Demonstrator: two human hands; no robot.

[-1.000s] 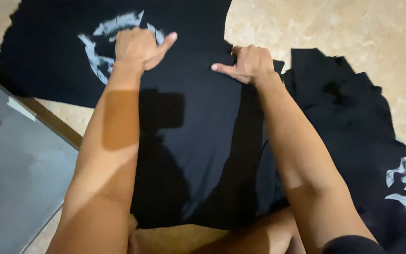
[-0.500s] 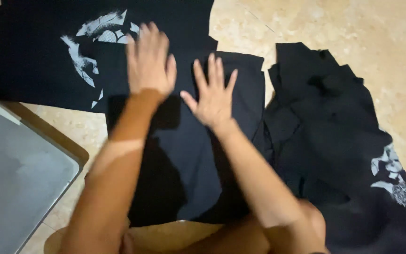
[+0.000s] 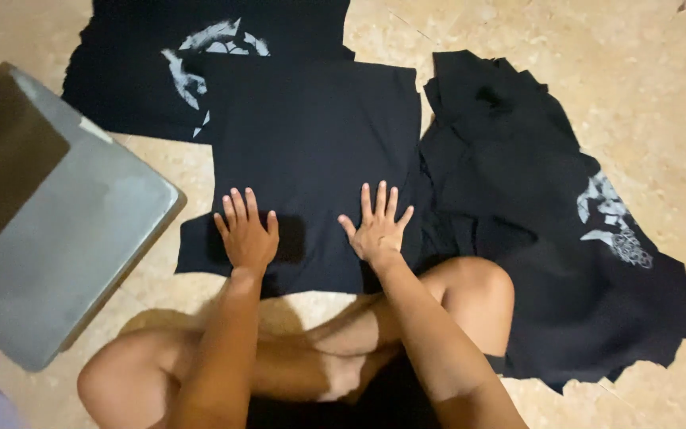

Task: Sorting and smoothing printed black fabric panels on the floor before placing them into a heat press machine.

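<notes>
no packages, labels, signs or screens show anywhere in the frame. the nearest thing to one is printed artwork on cloth: a pale grey-white ring-shaped graphic (image 3: 204, 59) on black fabric in the upper left of the frame, partly covered by a folded black layer, and a second pale grey-white graphic (image 3: 613, 218) on crumpled black fabric at the right edge, its shape broken by folds.
</notes>
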